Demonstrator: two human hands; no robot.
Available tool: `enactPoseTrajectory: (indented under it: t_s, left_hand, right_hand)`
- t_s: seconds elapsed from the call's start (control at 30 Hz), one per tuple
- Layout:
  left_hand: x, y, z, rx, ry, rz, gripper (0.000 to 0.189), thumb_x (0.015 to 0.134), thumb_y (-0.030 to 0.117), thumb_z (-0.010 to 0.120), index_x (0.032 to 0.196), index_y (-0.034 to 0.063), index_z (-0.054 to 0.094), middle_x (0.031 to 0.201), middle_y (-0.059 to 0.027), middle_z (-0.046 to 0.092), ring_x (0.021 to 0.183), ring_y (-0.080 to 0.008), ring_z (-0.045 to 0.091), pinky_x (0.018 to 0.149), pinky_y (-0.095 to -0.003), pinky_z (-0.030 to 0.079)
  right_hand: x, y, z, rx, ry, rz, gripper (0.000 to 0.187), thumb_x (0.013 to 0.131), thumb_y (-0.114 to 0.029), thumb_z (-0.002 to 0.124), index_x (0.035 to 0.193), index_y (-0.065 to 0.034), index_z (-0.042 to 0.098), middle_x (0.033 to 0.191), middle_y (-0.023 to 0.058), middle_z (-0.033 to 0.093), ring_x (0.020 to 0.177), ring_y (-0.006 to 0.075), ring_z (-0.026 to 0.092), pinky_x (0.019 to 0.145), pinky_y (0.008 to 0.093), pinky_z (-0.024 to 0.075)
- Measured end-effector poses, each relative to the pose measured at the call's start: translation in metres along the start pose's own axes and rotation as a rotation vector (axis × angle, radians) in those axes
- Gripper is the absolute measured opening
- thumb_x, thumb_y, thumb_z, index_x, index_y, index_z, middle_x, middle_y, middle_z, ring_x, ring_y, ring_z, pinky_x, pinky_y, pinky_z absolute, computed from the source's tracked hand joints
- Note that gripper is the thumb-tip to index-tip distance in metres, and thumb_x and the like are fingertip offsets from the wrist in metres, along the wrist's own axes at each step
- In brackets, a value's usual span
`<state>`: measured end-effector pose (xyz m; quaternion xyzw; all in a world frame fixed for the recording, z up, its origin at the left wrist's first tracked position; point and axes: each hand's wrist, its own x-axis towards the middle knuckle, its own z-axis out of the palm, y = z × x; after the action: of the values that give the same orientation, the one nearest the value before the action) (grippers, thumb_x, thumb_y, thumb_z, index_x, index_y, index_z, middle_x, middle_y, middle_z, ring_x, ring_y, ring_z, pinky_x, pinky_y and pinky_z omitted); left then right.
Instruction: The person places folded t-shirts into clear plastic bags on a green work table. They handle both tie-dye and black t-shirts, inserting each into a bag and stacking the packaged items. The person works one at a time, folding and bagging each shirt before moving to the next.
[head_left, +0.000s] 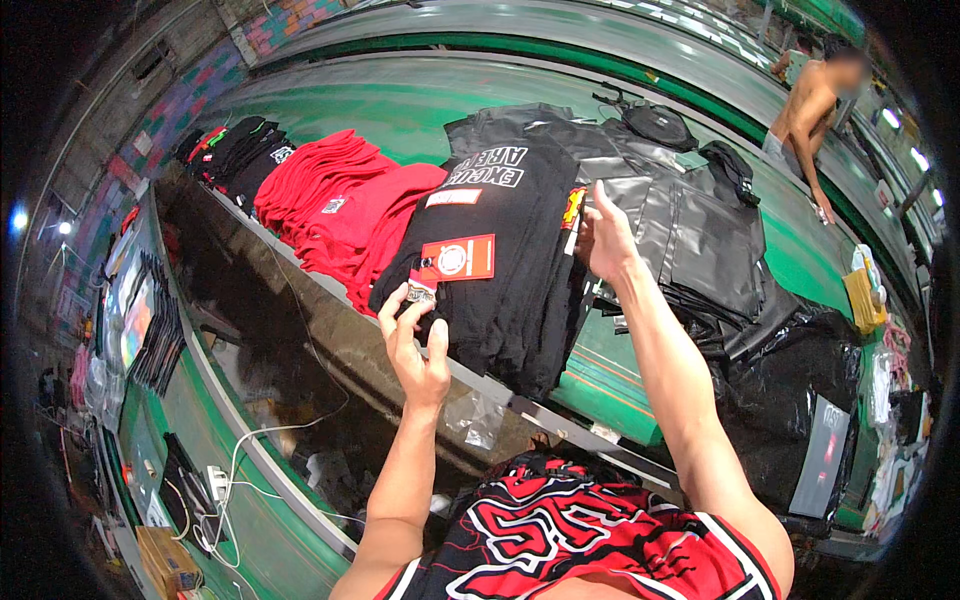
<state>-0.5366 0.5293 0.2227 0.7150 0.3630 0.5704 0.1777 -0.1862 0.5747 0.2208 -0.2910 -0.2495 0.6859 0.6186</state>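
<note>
A stack of folded black T-shirts (495, 307) lies before me on a green table, printed with white lettering on the top one. A red hang tag (461, 257) lies flat on that shirt, beside a small neck label (421, 294). My left hand (421, 367) is at the stack's near left corner, fingers apart, with fingertips at the label. Whether they press on it I cannot tell. On the other side, my right hand (609, 238) is held upright along the stack's edge, beside a red-and-yellow printed patch (574, 208). Its fingers are partly hidden.
Red folded shirts (352, 202) adjoin the stack's left side, with more black shirts (251, 157) beyond. Grey-black plastic bags (675, 225) spread to the right, a black pouch (658, 126) above them. A white cable (247, 435) crosses the left table. Another person (806, 112) leans at the far right.
</note>
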Motion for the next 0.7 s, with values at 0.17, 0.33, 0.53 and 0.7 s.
enactPoseTrajectory:
  t_s: [0.17, 0.33, 0.53, 0.7]
  left_hand:
    - [-0.01, -0.005, -0.003, -0.03, 0.057, -0.008, 0.029, 0.089, 0.017, 0.07, 0.115, 0.0056, 0.067, 0.141, -0.0194, 0.053, 0.12, -0.0289, 0.054, 0.088, -0.0359, 0.044]
    - [-0.01, -0.013, -0.002, -0.082, 0.065, -0.027, 0.03, 0.088, 0.019, 0.071, 0.115, 0.0061, 0.067, 0.141, -0.0181, 0.053, 0.12, -0.0284, 0.053, 0.09, -0.0362, 0.043]
    - [-0.01, -0.021, 0.0, -0.108, 0.059, -0.025, 0.033, 0.088, 0.019, 0.071, 0.118, 0.0064, 0.066, 0.142, -0.0176, 0.051, 0.121, -0.0281, 0.052, 0.09, -0.0365, 0.042]
    - [-0.015, -0.025, -0.002, -0.192, 0.069, -0.022, 0.034, 0.088, 0.02, 0.069, 0.117, 0.0058, 0.064, 0.144, -0.0218, 0.048, 0.129, -0.0325, 0.048, 0.107, -0.0442, 0.037]
  right_hand:
    - [-0.024, 0.023, 0.025, 0.122, 0.033, -0.02, 0.07, 0.095, -0.07, 0.059, 0.117, -0.0046, 0.065, 0.099, 0.007, 0.074, 0.084, 0.0159, 0.07, 0.073, 0.0275, 0.0557]
    - [-0.027, 0.029, 0.045, 0.181, -0.069, 0.05, 0.056, 0.096, -0.057, 0.068, 0.122, -0.0065, 0.066, 0.109, 0.0073, 0.073, 0.102, 0.0203, 0.069, 0.093, 0.0416, 0.0546]
    - [-0.024, 0.037, 0.062, -0.052, 0.148, -0.056, 0.054, 0.095, -0.042, 0.073, 0.137, -0.0106, 0.059, 0.123, 0.011, 0.071, 0.114, 0.0259, 0.067, 0.102, 0.0463, 0.0514]
    - [-0.043, 0.035, 0.081, -0.008, 0.03, 0.104, 0.065, 0.094, -0.052, 0.069, 0.14, -0.0073, 0.058, 0.123, 0.0127, 0.071, 0.112, 0.0277, 0.068, 0.103, 0.0468, 0.0513]
